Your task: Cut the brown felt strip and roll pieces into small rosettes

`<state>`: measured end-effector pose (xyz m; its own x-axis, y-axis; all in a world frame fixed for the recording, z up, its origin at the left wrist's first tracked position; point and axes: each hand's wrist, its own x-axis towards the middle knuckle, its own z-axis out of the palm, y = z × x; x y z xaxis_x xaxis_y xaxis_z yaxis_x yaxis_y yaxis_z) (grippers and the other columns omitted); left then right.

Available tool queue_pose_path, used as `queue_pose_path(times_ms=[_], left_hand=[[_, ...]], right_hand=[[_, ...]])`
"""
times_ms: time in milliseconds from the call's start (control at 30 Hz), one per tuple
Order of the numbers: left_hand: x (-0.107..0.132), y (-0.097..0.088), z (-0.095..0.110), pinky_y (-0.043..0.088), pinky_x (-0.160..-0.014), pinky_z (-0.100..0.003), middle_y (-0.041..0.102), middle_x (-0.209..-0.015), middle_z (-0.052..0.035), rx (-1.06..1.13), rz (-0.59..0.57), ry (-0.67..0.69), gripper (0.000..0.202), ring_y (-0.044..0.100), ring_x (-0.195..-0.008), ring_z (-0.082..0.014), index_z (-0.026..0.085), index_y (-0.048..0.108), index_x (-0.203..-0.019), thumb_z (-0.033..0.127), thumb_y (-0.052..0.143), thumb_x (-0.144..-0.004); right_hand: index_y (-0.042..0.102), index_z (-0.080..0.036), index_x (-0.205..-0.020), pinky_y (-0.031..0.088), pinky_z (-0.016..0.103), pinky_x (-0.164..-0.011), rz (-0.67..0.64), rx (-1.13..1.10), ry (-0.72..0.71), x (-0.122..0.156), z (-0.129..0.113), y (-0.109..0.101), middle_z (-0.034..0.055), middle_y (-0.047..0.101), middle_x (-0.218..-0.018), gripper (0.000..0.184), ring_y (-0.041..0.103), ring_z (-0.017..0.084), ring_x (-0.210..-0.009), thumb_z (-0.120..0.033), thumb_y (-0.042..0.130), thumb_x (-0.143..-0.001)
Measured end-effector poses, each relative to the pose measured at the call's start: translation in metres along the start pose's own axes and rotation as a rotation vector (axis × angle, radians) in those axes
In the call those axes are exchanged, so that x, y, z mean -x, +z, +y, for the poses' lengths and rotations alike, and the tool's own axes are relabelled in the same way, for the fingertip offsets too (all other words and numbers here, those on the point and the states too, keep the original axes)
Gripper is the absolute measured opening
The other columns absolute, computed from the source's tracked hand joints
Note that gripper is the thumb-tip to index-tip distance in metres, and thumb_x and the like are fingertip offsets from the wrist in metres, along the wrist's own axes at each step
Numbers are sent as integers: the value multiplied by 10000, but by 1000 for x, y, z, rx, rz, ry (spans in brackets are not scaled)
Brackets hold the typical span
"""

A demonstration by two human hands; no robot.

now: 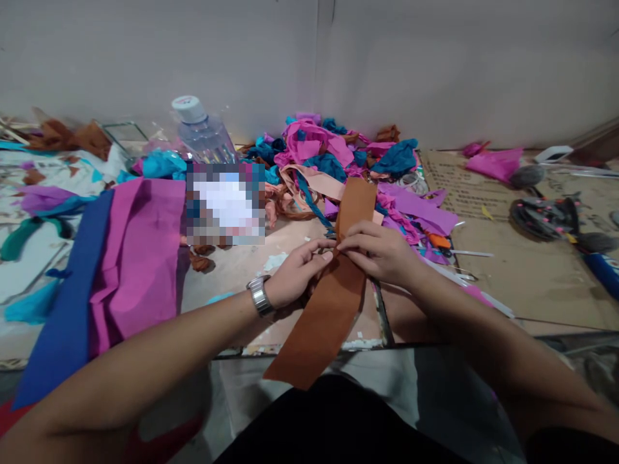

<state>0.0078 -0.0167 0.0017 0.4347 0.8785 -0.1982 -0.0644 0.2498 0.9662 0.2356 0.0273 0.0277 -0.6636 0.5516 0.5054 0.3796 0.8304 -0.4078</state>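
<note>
Brown strip pinched at its middle by both hands

A long brown strip (333,309) was seen laid slantwise across the desk (532,277), its far end resting against a heap of scraps (329,151) in pink, teal and brown, its near end hanging past the desk's front edge over the lap. The strip was narrowed at about mid-length, where it was gripped from both sides.

The left hand (294,278), with a wristwatch (260,296) on it, was closed to a pinch, thumb and fingertips pressed onto the strip's left edge. The right hand (382,252) was curled over the same spot from the other side, its fingers closed on the strip and meeting those of the left. Nothing else was held by either hand.

Judged from this grip, the gathering would best be done with small, even folds taken in from both edges, so that the waist stays centred and the two ends match in length. The material looked thin and easily torn, so light pressure rather than a twist seemed advisable.

A pink sheet (138,251) over a blue sheet (72,303) lay to the left, and a water bottle (203,132) stood behind them
</note>
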Motion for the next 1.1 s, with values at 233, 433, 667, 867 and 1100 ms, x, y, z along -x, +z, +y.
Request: queue_pose_path(times_ms=[233,433,667,867,1100], left_hand=[[-2,2,-1,423,-536,-173,581,-709,41,63,15,25,472,534,-574,-74,181,637,-1217,527,712,-905],[-5,1,3,560,-703,-274,753,-886,-35,212,-26,-48,517,713,-750,-171,177,614,-1222,410,811,-805],[-10,-13,14,556,-721,-260,783,-972,-36,178,203,93,436,712,-777,-154,171,675,-1172,330,775,-778],[-16,-26,18,571,-817,-302,775,-1112,-62,99,336,204,392,726,-925,-189,189,672,-1166,357,747,-819],[-27,-36,7,565,-850,-307,773,-1112,-63,72,427,225,346,712,-937,-175,198,697,-1149,410,721,-876]], right_hand=[[700,-252,-1073,581,330,-871,72,-41,-16,4,-6,1,72,680,-1072,163,685,184,-1002,-167,597,-979],[653,-295,-1021,585,450,-948,157,-35,-1,10,-14,-10,84,699,-1295,145,699,261,-1130,-209,614,-911],[618,-263,-945,592,352,-711,262,-148,-86,10,-6,-23,63,746,-884,146,734,214,-797,-173,588,-835],[676,-255,-901,572,383,-701,283,-83,122,14,14,-19,52,736,-835,133,706,220,-747,-252,543,-901],[719,-215,-993,580,366,-778,360,-78,457,11,42,-4,50,777,-903,142,743,210,-831,-220,604,-911]])
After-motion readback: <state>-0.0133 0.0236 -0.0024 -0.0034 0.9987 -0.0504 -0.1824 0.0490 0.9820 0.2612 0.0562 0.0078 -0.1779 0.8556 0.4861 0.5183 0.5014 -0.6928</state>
